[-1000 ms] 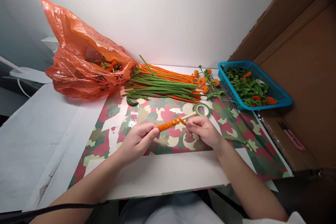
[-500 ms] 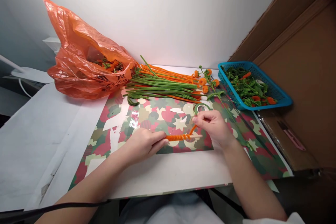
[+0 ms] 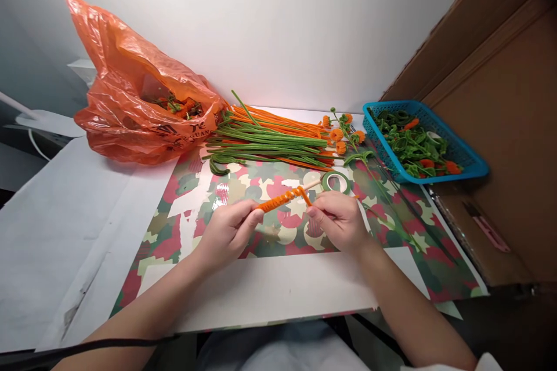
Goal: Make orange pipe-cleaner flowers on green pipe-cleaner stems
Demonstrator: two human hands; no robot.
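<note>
Between my hands, an orange pipe cleaner [image 3: 281, 200] is coiled around a thin wooden stick [image 3: 312, 184], whose bare end points up to the right. My left hand [image 3: 228, 232] is closed around the coiled end of the stick. In a pinch, my right hand [image 3: 342, 221] holds the loose length of the pipe cleaner, pulled down from the last turn; its tip shows beyond the hand. Just behind my right hand lies a roll of green tape [image 3: 336, 183]. Farther back are bundles of green pipe cleaners [image 3: 274, 142] and orange pipe cleaners [image 3: 282, 120].
An orange plastic bag [image 3: 143, 110] with orange and green pieces stands at the back left. Orange flowers on green stems [image 3: 337, 135] lie back right, near a blue basket [image 3: 472, 171] of green pieces. A pink-handled cutter [image 3: 491, 232] rests on cardboard at the right.
The stick has swung from nearly level to tilted up at its right end. My right hand has moved down from above the stick, bringing the loose pipe cleaner to the near side.
</note>
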